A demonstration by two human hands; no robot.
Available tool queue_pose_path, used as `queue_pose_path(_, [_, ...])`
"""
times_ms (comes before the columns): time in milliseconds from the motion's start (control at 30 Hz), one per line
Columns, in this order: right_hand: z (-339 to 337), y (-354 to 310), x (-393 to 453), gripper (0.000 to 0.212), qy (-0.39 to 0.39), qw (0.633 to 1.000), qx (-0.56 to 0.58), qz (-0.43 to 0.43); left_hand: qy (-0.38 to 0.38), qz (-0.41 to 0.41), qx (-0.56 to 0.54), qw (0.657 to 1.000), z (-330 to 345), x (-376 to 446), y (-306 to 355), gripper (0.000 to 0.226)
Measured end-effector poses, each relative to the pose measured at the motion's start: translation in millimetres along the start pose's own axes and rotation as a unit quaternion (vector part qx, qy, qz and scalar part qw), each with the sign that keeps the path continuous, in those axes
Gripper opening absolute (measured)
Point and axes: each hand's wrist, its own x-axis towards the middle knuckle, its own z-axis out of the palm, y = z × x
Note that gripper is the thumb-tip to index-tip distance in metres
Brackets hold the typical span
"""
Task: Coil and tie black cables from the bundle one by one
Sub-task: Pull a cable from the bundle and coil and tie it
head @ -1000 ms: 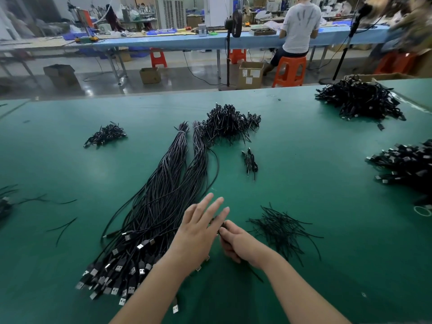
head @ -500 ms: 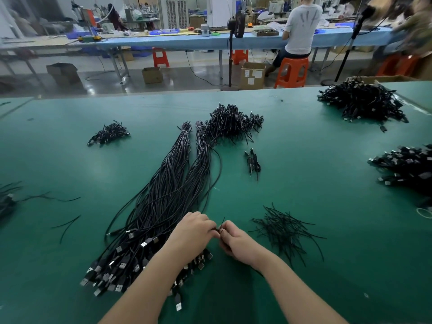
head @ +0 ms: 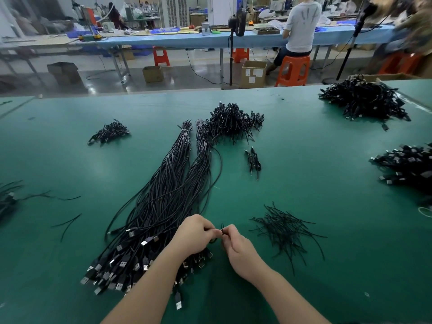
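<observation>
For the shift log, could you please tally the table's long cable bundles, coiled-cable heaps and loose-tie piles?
Long cable bundles: 2
Coiled-cable heaps: 6, two cut off by the frame edges
Loose-tie piles: 1
Total: 9

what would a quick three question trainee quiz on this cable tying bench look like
1. True or false: both hands pinch a thin black tie between them.
2. The loose twist ties lie where? A) right of the hands B) left of the long cable bundle C) off the table
3. Fill in: the bundle's plug ends point ____ the person.

Key
1. True: the left hand and right hand pinch the tie.
2. A: the twist ties lie right of the hands; the cable bundle lies left.
3. Toward: the plug ends sit at the near end.
</observation>
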Motion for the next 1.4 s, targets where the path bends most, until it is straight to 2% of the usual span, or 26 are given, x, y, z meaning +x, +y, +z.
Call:
queue_pose_path(233, [9.2, 5.5, -1.7, 0.009, 0.053, 0.991, -0.103, -0.063, -0.028, -0.031, -0.003, 0.999, -7.9, 4.6, 1.7, 0.029])
queue_pose_path(333, [12.5, 4.9, -2.0, 0.014, 0.081, 0.988, -0.111, -0.073, -0.031, -0.028, 0.007, 0.999, -10.2, 5.5, 2.7, 0.027])
queue_pose_path(467, [12.7, 5.0, -1.2, 0.017, 0.102, 0.988, -0.093, -0.069, 0.006, -0.007, 0.006, 1.000, -7.6, 2.1, 6.2, 0.017])
queue_pose_path(600, [14.8, 6.1, -0.6, 0.018, 0.110, 0.987, -0.090, -0.073, 0.049, 0.069, 0.081, 0.993, -4.3, -0.4, 7.0, 0.010])
queue_pose_path(700, [15.8, 8.3, -0.7, 0.018, 0.115, 0.988, -0.071, -0.075, 0.098, 0.136, 0.166, 0.972, 0.5, 0.9, 5.8, 0.013])
queue_pose_path(900, [15.9, 10.3, 3.0, 0.022, 0.125, 0.990, -0.043, -0.059, 0.155, 0.207, 0.267, 0.929, 16.2, -6.3, 4.6, 0.021])
queue_pose_path(1000, [15.0, 10.7, 4.6, 0.021, 0.120, 0.990, -0.046, -0.059, 0.201, 0.200, 0.215, 0.935, 19.5, -9.3, 4.4, 0.013])
queue_pose_path(1133, [15.3, 11.7, 4.7, 0.021, 0.117, 0.989, -0.060, -0.063, 0.195, 0.192, 0.185, 0.944, 19.7, -10.8, 3.7, 0.015])
queue_pose_path(1233, [15.4, 11.1, 4.9, 0.021, 0.121, 0.989, -0.061, -0.066, 0.211, 0.209, 0.188, 0.936, 20.5, -13.4, 6.4, 0.006])
queue_pose_path(1400, [15.4, 9.3, 3.3, 0.021, 0.123, 0.989, -0.055, -0.063, 0.232, 0.229, 0.201, 0.924, 24.8, -15.3, 3.9, 0.014])
